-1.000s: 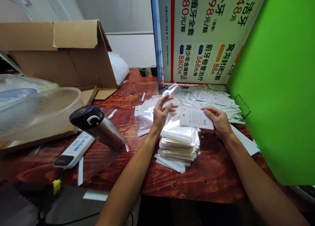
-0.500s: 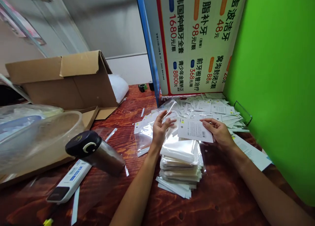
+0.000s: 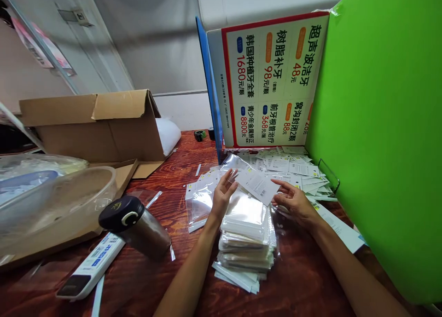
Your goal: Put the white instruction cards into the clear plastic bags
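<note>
A white printed card point(image 3: 257, 184) is held slantwise above a pile of clear plastic bags point(image 3: 241, 218). My left hand point(image 3: 223, 195) has its fingers and thumb closed at the card's upper left end. At the card's right edge, my right hand point(image 3: 293, 202) grips it between fingertips and thumb. Glossy film shows just below the card, on top of the stacked bags. Left of my left hand lies a clear bag point(image 3: 200, 204) over more printed cards. Behind my hands, many loose printed cards point(image 3: 286, 163) are spread in a heap.
A dark-lidded tumbler point(image 3: 138, 225) stands at the left beside a long white box point(image 3: 93, 264). Farther left are a translucent plastic basin point(image 3: 86, 197) and an open cardboard box point(image 3: 100, 137). A printed board point(image 3: 265, 87) and a green panel point(image 3: 373, 137) wall off the back and right.
The card has moved left towards my left hand and tilted, its right end dropping. My left fingers, spread before, now meet its left end. The head view has shifted upward.
</note>
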Tool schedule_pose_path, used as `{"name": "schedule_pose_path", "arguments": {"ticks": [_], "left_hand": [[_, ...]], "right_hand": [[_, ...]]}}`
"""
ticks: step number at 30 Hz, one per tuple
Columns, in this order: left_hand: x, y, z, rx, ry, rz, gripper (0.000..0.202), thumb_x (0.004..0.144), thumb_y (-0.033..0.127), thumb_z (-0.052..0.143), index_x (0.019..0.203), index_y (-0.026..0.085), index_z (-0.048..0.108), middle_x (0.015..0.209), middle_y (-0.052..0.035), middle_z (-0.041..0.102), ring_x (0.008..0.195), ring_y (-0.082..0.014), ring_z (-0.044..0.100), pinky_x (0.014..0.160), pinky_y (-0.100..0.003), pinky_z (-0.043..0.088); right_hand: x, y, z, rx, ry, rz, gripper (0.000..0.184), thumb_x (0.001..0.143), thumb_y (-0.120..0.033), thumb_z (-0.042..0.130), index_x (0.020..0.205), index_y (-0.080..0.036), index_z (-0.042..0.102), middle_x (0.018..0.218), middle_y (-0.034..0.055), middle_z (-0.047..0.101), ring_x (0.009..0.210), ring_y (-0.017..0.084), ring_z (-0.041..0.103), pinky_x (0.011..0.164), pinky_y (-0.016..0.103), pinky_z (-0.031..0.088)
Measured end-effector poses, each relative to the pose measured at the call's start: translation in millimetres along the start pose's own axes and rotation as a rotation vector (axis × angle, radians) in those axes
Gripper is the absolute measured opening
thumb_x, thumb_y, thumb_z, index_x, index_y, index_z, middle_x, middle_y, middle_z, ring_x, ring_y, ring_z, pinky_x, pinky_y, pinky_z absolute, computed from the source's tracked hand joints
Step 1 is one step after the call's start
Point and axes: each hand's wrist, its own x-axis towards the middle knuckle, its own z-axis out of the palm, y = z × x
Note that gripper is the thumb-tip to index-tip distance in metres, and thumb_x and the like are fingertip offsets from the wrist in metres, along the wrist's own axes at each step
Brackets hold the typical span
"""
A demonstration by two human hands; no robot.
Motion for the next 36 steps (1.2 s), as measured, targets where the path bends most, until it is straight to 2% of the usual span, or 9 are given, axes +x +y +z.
{"name": "schedule_pose_path", "arguments": {"ticks": [3, 8, 15, 18, 23, 25, 29, 32, 36], "left_hand": [[-1, 3, 1.2, 0.026, -0.017, -0.038, 0.068, 0.073, 0.041, 0.078, 0.133, 0.019, 0.054, 0.142, -0.0162, 0.052, 0.132, -0.0283, 0.049, 0.109, -0.041, 0.040], [-1, 5, 1.8, 0.021, -0.025, -0.064, 0.069, 0.072, 0.040, 0.078, 0.134, 0.018, 0.054, 0.141, -0.0157, 0.054, 0.131, -0.0278, 0.050, 0.107, -0.038, 0.042], [-2, 2, -1.7, 0.109, -0.007, -0.113, 0.069, 0.072, 0.043, 0.078, 0.132, 0.017, 0.058, 0.125, -0.0121, 0.066, 0.112, -0.0239, 0.061, 0.099, -0.036, 0.047], [-2, -1, -4.0, 0.141, -0.009, -0.112, 0.063, 0.072, 0.042, 0.078, 0.129, 0.019, 0.061, 0.124, -0.0104, 0.066, 0.109, -0.0223, 0.062, 0.099, -0.035, 0.047], [-3, -2, -5.2, 0.107, -0.033, -0.129, 0.058, 0.073, 0.039, 0.078, 0.126, 0.020, 0.065, 0.122, -0.0110, 0.068, 0.114, -0.0253, 0.061, 0.101, -0.037, 0.047], [-3, -1, -4.7, 0.099, -0.044, -0.128, 0.058, 0.073, 0.038, 0.079, 0.126, 0.021, 0.065, 0.125, -0.0114, 0.066, 0.117, -0.0264, 0.060, 0.102, -0.038, 0.046], [-4, 1, -3.1, 0.089, -0.060, -0.146, 0.058, 0.072, 0.038, 0.079, 0.125, 0.022, 0.065, 0.127, -0.0116, 0.065, 0.117, -0.0270, 0.060, 0.098, -0.037, 0.049], [-6, 2, -1.9, 0.068, -0.063, -0.203, 0.057, 0.071, 0.040, 0.079, 0.124, 0.022, 0.066, 0.127, -0.0120, 0.065, 0.110, -0.0269, 0.063, 0.085, -0.034, 0.054], [-8, 3, -1.1, 0.090, -0.081, -0.291, 0.052, 0.074, 0.046, 0.076, 0.119, 0.023, 0.069, 0.120, -0.0109, 0.068, 0.098, -0.0237, 0.066, 0.069, -0.026, 0.054]], "right_hand": [[1, 1, -1, 0.001, -0.031, -0.038, 0.067, 0.057, -0.031, 0.090, 0.118, -0.021, 0.065, 0.090, 0.0037, 0.072, 0.080, 0.017, 0.068, 0.078, 0.032, 0.056], [1, 0, -1, -0.001, -0.019, -0.077, 0.062, 0.062, -0.035, 0.087, 0.119, -0.023, 0.065, 0.098, 0.0060, 0.072, 0.084, 0.019, 0.067, 0.071, 0.031, 0.055], [-1, -1, -1, -0.106, 0.022, -0.118, 0.058, 0.063, -0.035, 0.085, 0.117, -0.022, 0.066, 0.072, -0.0023, 0.061, 0.064, 0.013, 0.057, 0.058, 0.026, 0.048], [-2, 1, 0, -0.125, 0.030, -0.114, 0.056, 0.064, -0.037, 0.084, 0.116, -0.024, 0.066, 0.075, -0.0021, 0.060, 0.061, 0.011, 0.053, 0.053, 0.024, 0.044], [1, 10, 1, -0.165, 0.005, -0.103, 0.054, 0.066, -0.042, 0.082, 0.115, -0.025, 0.066, 0.074, -0.0010, 0.060, 0.061, 0.013, 0.052, 0.049, 0.023, 0.039], [3, 15, 1, -0.212, -0.004, -0.122, 0.055, 0.067, -0.043, 0.081, 0.116, -0.025, 0.065, 0.078, 0.0005, 0.062, 0.065, 0.014, 0.055, 0.051, 0.024, 0.042], [4, 21, 2, -0.291, 0.040, -0.210, 0.050, 0.069, -0.041, 0.080, 0.113, -0.026, 0.065, 0.104, 0.0041, 0.061, 0.076, 0.015, 0.057, 0.066, 0.027, 0.051], [2, 21, 4, -0.313, 0.062, -0.283, 0.046, 0.071, -0.040, 0.079, 0.114, -0.029, 0.066, 0.118, 0.0040, 0.054, 0.077, 0.012, 0.055, 0.072, 0.029, 0.053], [0, 17, 7, -0.324, 0.036, -0.314, 0.055, 0.073, -0.036, 0.077, 0.125, -0.035, 0.061, 0.126, 0.0036, 0.049, 0.077, 0.012, 0.055, 0.073, 0.030, 0.055]]}}
